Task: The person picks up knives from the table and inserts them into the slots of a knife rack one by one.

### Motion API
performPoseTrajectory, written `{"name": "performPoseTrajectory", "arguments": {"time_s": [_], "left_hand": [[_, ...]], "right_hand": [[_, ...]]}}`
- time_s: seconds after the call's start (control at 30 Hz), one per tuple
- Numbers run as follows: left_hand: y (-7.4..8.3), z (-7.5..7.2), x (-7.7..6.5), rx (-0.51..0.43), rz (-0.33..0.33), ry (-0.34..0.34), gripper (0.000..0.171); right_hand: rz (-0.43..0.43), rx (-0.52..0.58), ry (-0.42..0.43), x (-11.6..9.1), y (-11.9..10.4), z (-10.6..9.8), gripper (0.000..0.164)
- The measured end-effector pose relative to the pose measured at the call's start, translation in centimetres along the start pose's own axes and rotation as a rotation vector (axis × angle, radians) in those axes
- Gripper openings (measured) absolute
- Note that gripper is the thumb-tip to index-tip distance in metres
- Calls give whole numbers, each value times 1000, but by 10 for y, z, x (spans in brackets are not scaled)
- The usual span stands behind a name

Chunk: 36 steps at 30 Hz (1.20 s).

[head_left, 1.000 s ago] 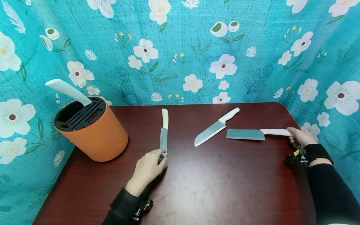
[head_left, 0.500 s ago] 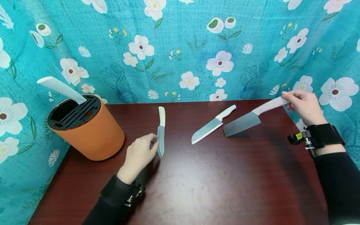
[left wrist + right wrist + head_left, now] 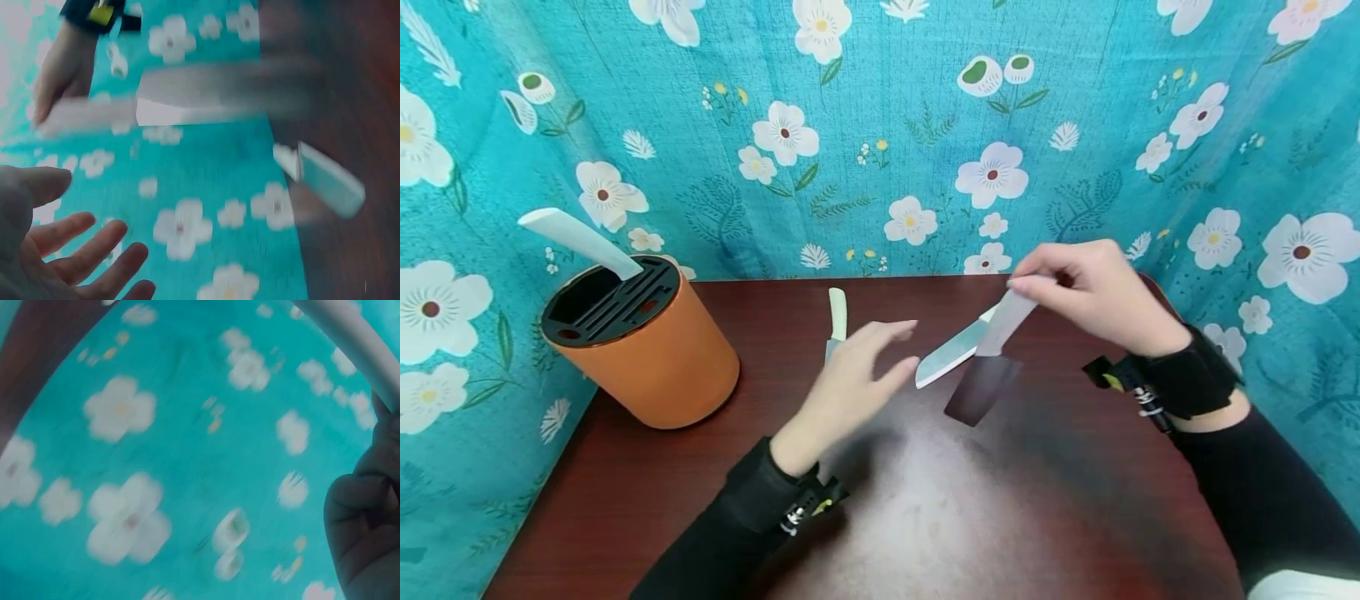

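Observation:
My right hand (image 3: 1090, 287) pinches the white handle of a cleaver (image 3: 982, 388) near its end. The dark, broad blade tilts down and left over the table; motion blurs it in the left wrist view. In the right wrist view, curled fingers (image 3: 359, 531) grip the pale handle (image 3: 356, 344). My left hand (image 3: 850, 387) is held out left of the cleaver, thumb and fingers spread with nothing between them. Behind it a white-handled knife (image 3: 838, 312) lies on the table, its blade mostly hidden. Another wide-bladed kitchen knife (image 3: 947, 357) lies partly behind the cleaver.
An orange knife block (image 3: 658, 367) with a black slotted top stands at the left on the dark wooden table (image 3: 587, 517). One white knife handle (image 3: 580, 242) sticks out of it. A turquoise flowered cloth (image 3: 880, 108) hangs behind and at both sides.
My right hand has lifted the cleaver off the table and carried it left to the middle, blade turned downward. My left hand has left the left knife's blade and moved right, fingers opening.

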<state>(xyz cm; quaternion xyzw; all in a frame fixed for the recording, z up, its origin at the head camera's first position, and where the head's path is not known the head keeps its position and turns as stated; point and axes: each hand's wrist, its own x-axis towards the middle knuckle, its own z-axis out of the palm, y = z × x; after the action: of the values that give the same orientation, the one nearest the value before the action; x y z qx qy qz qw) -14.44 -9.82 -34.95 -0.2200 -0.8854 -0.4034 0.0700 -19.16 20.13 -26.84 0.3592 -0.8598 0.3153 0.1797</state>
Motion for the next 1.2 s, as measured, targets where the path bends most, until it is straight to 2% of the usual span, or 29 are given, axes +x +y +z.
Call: {"name": "performPoseTrajectory", "arguments": {"time_s": [0.1,0.2,0.33,0.43,0.57,0.73,0.83,0.93,1.0,1.07,1.2], "left_hand": [[9,12,3,-83,14,-27,54],[14,17,4,-131,12,-13,48],[18,17,1,-109,32,19,25],[19,16,-2,-51,58,57,16],[17,16,-6,14,132,140,13],[11,5,-4,104,211,300,17],[8,-16,1,136,224,395,18],[9,-47,6,157,219,503,17],[12,-74,8,168,198,582,18],[16,-103,9,163,165,693,20],[21,-160,9,83,137,938,13]], "right_hand": [[-77,22,-54,8,-17,18,11],[-144,50,-98,15,-30,34,10],[-225,104,-99,20,-40,48,6],[-245,130,-76,20,-44,54,9],[-197,156,-47,17,-44,59,10],[1,260,-109,7,-38,63,34],[101,256,-178,-7,-29,67,40],[158,211,-250,-27,-17,75,43],[187,184,-298,-40,-10,82,46],[212,162,-340,-53,-3,88,48],[256,118,-396,-76,9,98,45]]}}
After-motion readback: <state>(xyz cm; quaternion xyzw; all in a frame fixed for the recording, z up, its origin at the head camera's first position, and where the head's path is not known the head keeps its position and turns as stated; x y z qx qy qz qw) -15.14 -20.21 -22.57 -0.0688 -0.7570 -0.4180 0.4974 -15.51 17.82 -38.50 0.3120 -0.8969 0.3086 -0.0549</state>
